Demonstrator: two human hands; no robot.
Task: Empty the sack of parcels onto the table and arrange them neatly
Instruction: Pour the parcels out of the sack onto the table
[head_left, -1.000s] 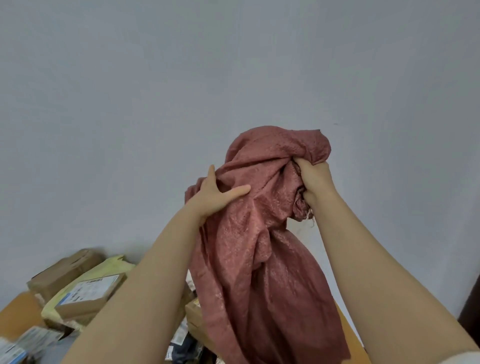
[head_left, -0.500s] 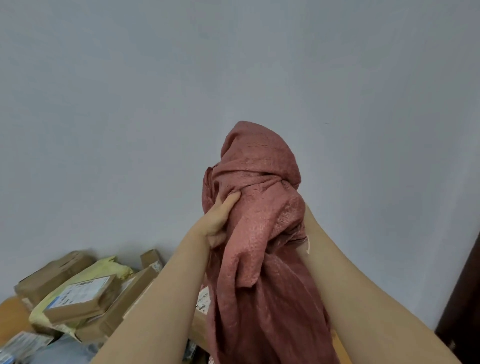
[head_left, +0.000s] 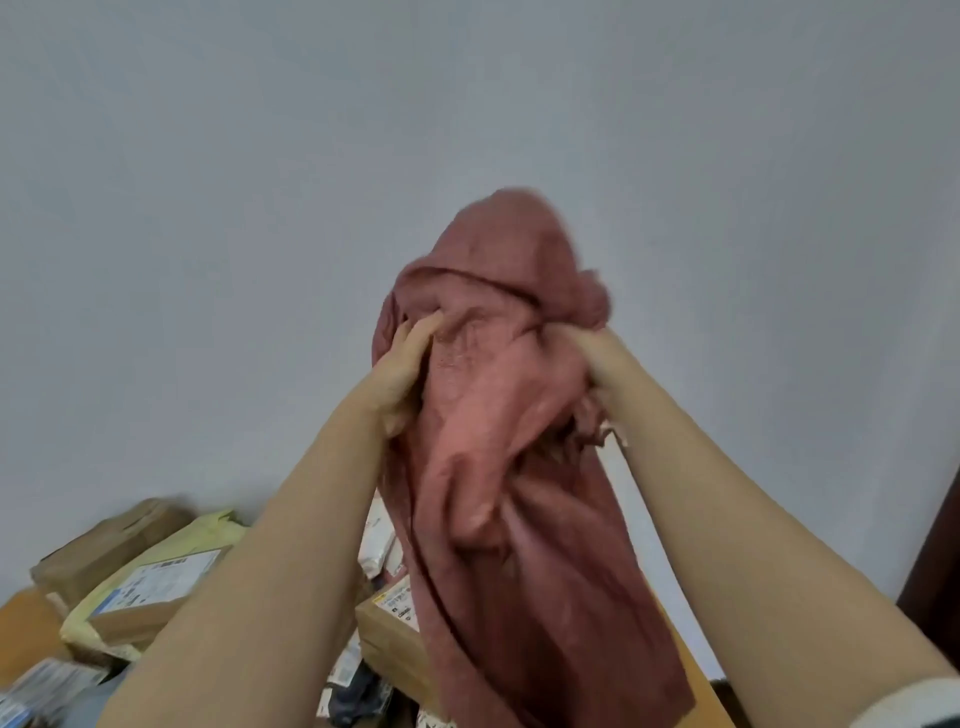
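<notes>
Gripping limp pink sack (head_left: 498, 415), left hand (head_left: 402, 364), right hand (head_left: 592, 353), parcels (head_left: 156, 587) below

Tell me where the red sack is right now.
In the head view the red sack hangs centre frame in front of the grey wall, gripped near its top by the left hand and right hand, over the parcels on the table.

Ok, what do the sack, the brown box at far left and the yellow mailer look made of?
Sack: dusty-red woven fabric, matt, judging by soft draped folds and a coarse weave; blur hides detail. Box: plain brown cardboard, matt, with stiff flat faces. Mailer: pale yellow, likely plastic film or paper; its edges crumple, finish unclear.
</notes>
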